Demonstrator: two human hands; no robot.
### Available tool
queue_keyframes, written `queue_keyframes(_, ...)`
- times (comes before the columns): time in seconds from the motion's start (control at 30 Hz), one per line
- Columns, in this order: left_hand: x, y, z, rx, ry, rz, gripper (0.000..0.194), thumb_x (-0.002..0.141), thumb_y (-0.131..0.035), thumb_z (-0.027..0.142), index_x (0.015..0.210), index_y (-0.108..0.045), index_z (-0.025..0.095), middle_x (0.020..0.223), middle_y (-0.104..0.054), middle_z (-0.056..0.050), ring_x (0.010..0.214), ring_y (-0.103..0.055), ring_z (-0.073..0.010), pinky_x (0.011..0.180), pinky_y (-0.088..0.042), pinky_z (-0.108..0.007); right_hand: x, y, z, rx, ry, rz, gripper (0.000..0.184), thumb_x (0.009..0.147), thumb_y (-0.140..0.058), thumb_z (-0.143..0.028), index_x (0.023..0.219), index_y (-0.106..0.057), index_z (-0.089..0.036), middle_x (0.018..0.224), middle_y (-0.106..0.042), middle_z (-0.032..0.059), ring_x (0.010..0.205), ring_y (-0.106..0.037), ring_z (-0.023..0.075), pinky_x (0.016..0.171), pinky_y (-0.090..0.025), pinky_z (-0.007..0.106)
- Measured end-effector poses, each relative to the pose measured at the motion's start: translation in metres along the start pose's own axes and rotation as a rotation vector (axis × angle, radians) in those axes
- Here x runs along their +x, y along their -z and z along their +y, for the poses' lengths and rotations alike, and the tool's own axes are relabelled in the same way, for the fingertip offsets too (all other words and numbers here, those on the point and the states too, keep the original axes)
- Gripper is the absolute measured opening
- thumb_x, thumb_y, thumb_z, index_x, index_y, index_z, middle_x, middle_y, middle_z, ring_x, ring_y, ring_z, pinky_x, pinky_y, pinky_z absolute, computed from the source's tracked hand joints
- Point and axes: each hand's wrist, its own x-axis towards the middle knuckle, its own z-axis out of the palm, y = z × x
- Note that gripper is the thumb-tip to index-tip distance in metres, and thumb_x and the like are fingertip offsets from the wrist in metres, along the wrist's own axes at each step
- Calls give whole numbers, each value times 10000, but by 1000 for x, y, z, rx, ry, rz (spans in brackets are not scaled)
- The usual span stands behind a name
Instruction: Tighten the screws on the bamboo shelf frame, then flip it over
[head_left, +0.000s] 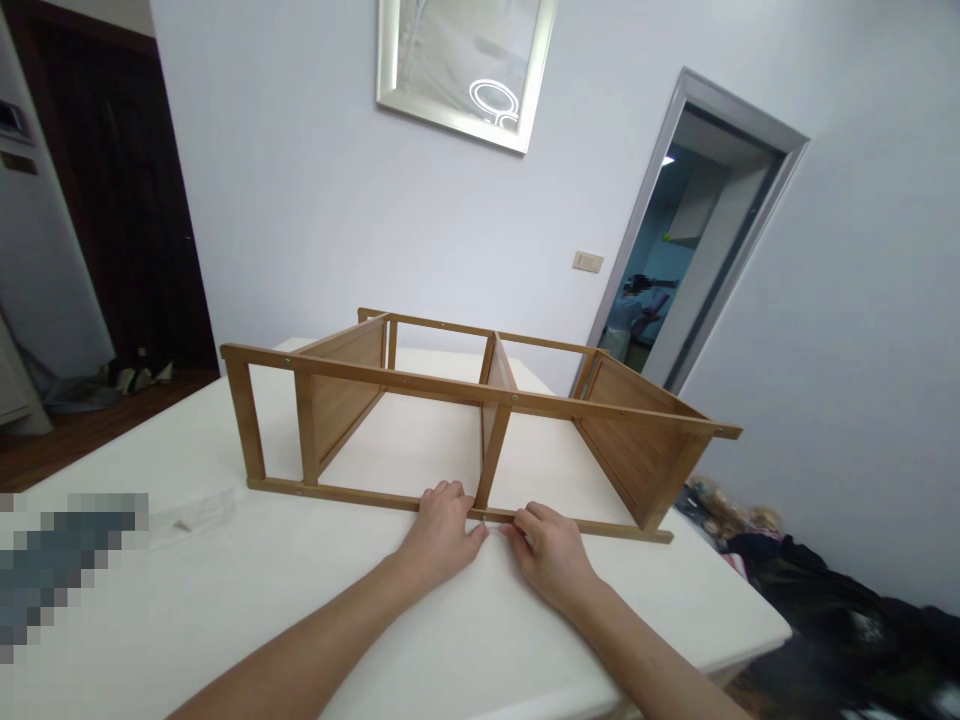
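Observation:
A wooden shelf frame (390, 375) lies on its side on the white table (247, 590), its rails and panels facing me. My left hand (442, 528) rests on the table with its fingers against the near bottom rail, just left of the middle upright. My right hand (551, 552) sits just right of that joint, fingers curled at the rail. Between the two hands a small metal screw or fitting (485, 521) shows at the joint. Which hand holds it cannot be told.
A clear plastic bag (191, 515) lies on the table to the left, beside a blurred patch. A mirror (465, 65) hangs on the wall. A person is seen through an open doorway (675, 250) at the right. Dark clutter lies on the floor (825, 590) at the right.

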Motion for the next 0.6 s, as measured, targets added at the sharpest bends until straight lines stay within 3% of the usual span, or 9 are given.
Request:
queue_keyframes(0.33,1,-4,-4,-3,-3,15,257,834,-591,386,946,-702,182,1001,-642,-84,1029,-572,-262,940,-414,-399,0,1,0,-44,-12,-67,202,913,-577,-186,713,-592,-207,709,-598,8,633,-526,136,569,-287,282)
queue_keyframes(0.47,1,-3,-5,-54,-11,15,226,850,-582,370,939,-706,204,989,-638,-70,1017,-574,-246,941,-411,-387,0,1,-2,-7,-22,-55,138,934,-548,-176,834,-637,-211,806,-633,27,708,-566,149,606,-352,267)
queue_keyframes(0.6,5,-4,-9,-79,-27,13,249,920,-478,299,889,-708,209,942,-633,-63,964,-572,-220,908,-412,-367,2,0,-5,77,66,-61,194,932,-502,-89,923,-650,-215,908,-646,52,822,-586,171,677,-429,268)
